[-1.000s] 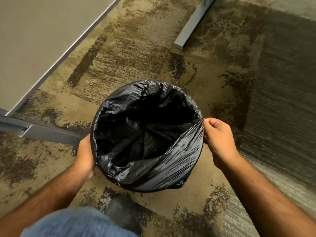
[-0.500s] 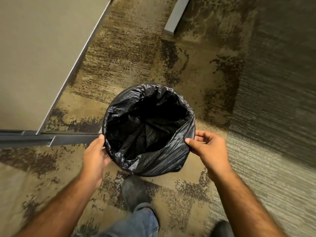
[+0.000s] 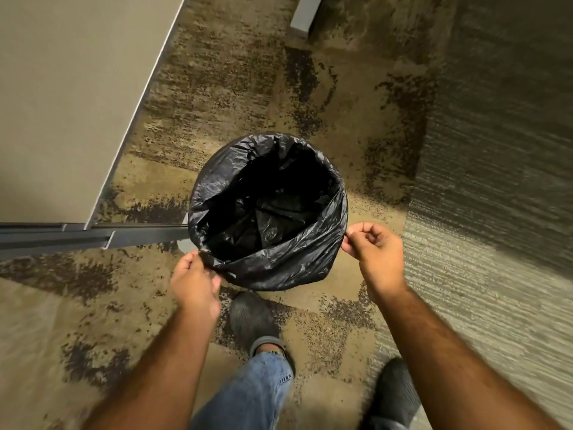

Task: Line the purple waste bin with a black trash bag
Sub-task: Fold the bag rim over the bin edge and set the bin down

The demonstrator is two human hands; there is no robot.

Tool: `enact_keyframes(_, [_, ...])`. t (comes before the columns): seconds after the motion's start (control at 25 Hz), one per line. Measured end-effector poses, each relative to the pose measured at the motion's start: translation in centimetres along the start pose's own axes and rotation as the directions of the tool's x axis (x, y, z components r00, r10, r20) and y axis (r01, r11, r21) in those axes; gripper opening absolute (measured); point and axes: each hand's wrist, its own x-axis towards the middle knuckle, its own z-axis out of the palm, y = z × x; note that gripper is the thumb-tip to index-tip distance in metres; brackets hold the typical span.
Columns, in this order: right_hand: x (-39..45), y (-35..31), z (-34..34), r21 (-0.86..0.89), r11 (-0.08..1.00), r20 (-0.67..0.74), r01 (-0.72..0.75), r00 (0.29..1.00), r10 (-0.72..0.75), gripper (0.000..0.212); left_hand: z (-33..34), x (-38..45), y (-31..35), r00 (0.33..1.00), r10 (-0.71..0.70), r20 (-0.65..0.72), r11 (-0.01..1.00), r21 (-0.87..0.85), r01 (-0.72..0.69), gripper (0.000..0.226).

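Note:
A black trash bag [image 3: 279, 268] is draped over a round bin standing on the carpet, its mouth open and its skirt folded down the outside. The purple bin itself is hidden under the bag. My left hand [image 3: 193, 282] is at the near-left of the rim, fingers closed on the bag's folded edge. My right hand [image 3: 373, 254] is at the right side, thumb and forefinger pinched together at the bag's edge, the other fingers curled.
A beige partition panel [image 3: 62, 103] with a dark metal foot [image 3: 93, 235] stands left of the bin, the foot reaching its left side. Another grey foot [image 3: 305, 13] lies at the far top. My two dark shoes [image 3: 252, 318] stand on the patterned carpet just behind the bin.
The view has pulled back and up, so the bin looks smaller. My left hand slid from the bin's left side to the near-left rim. My right hand's fingers curled into a pinch.

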Motion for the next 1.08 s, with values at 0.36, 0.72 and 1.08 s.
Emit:
enact_keyframes(0.36, [-2.5,0.0,1.9,-0.126,0.975,-0.037,-0.182,0.983,0.179,0.022,1.5,-9.2,-6.1,0.998,-0.056,0.038,0.993,0.106,0.052,0.029])
enact_keyframes(0.72, [-3.4,0.8,-0.4,0.073,0.971,-0.018,-0.227,0.973,0.229,0.019,-0.8,-9.2,-7.5,0.984,-0.067,0.163,0.997,0.050,0.060,0.006])
enact_keyframes(1.08, [-2.9,0.8,0.5,0.014,0.980,0.033,-0.198,0.980,0.198,0.013,0.0,-7.6,-8.1,0.965,-0.083,0.249,0.934,0.357,-0.012,0.013])
